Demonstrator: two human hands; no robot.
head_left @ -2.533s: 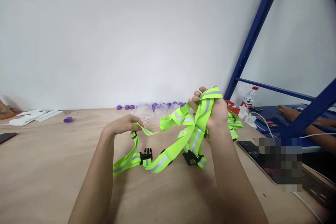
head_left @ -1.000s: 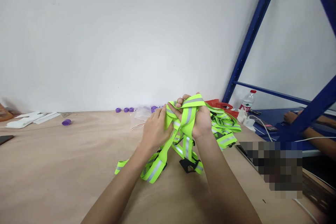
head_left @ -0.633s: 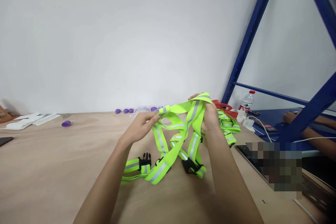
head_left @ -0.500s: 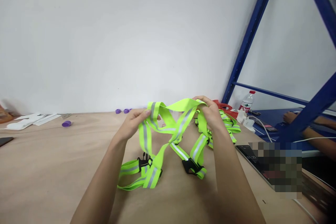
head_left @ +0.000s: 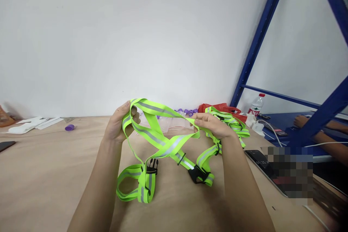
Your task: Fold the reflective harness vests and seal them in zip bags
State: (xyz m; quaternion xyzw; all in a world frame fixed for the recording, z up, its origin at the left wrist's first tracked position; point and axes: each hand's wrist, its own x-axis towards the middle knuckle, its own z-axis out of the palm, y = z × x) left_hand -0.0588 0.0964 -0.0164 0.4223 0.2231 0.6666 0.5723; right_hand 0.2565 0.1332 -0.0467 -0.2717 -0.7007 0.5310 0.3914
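Observation:
Between my hands hangs a neon-yellow reflective harness (head_left: 172, 147) with grey stripes, its upper straps stretched out in a loop and crossing at the middle. My left hand (head_left: 119, 121) is closed around the left side of the loop. On the right, my right hand (head_left: 212, 124) pinches the strap between thumb and fingers. Lower down, a black prong buckle half (head_left: 152, 166) sits beside a curled strap on the table. The black socket half of a buckle (head_left: 198, 174) rests at the lower right. These two halves are apart.
More neon-yellow straps (head_left: 239, 126) lie behind my right hand, near a red plastic bag (head_left: 217, 108). Small purple caps (head_left: 187, 111) stand by the wall. A phone (head_left: 265, 172) lies at right, beside a blue frame (head_left: 254, 47). Another person's hand (head_left: 301, 120) is beyond it.
My left hand has moved left and my right hand slightly lower, spreading the loop wider. The prong buckle's strap has swung and turned. Purple caps and the red bag show more now.

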